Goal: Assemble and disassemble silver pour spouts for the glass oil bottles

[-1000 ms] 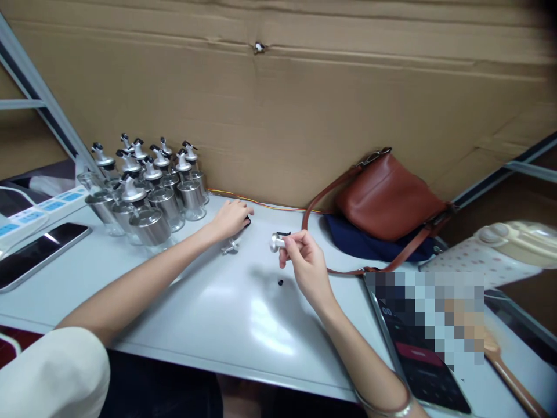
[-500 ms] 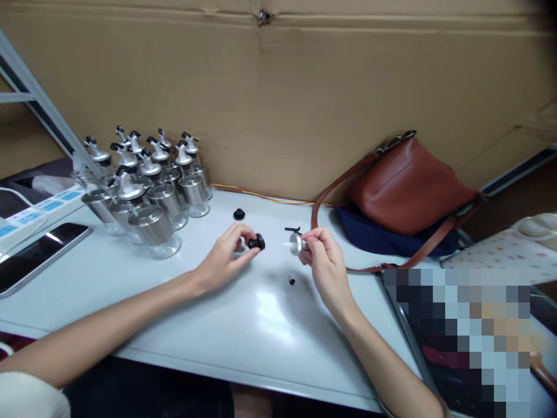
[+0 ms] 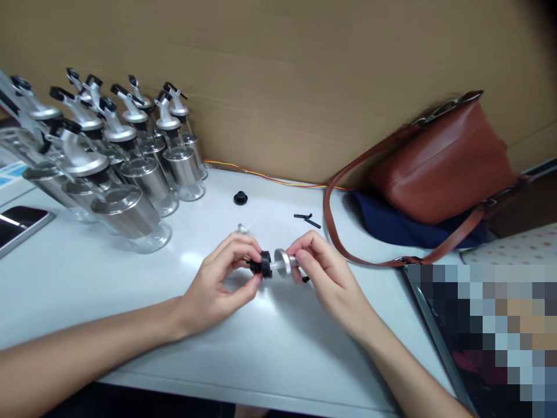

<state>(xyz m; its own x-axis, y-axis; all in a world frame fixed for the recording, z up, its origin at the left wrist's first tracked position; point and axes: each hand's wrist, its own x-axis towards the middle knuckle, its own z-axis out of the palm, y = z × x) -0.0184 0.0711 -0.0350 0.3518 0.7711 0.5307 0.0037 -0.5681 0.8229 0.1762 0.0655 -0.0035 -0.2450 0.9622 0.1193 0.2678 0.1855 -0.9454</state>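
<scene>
Between thumb and fingers, my left hand [image 3: 226, 273] pinches a black ribbed stopper [image 3: 264, 265]. My right hand [image 3: 324, 276] grips a silver pourer spout [image 3: 284, 263] by its narrow end, its round flange facing the stopper. A pale tube at the flange's centre reaches to the stopper's opening; I cannot tell how deep it goes. Behind my hands lie another black stopper [image 3: 241, 198], a small clear piece [image 3: 242, 229] and thin black strips [image 3: 308, 219]. A tiny black cap [image 3: 306, 279] sits beside my right fingers, partly hidden.
Several glass oil bottles [image 3: 126, 212] with steel bands and pourers crowd the left of the white table [image 3: 226, 360]. At far left lies a phone [image 3: 24, 226]. A brown leather bag [image 3: 452, 162] rests on dark blue cloth [image 3: 374, 223] at right, near a pixelated area.
My hands have come together, bringing the spout's tube up to the black stopper. The view has shifted closer, so the bottles and bag appear larger.
</scene>
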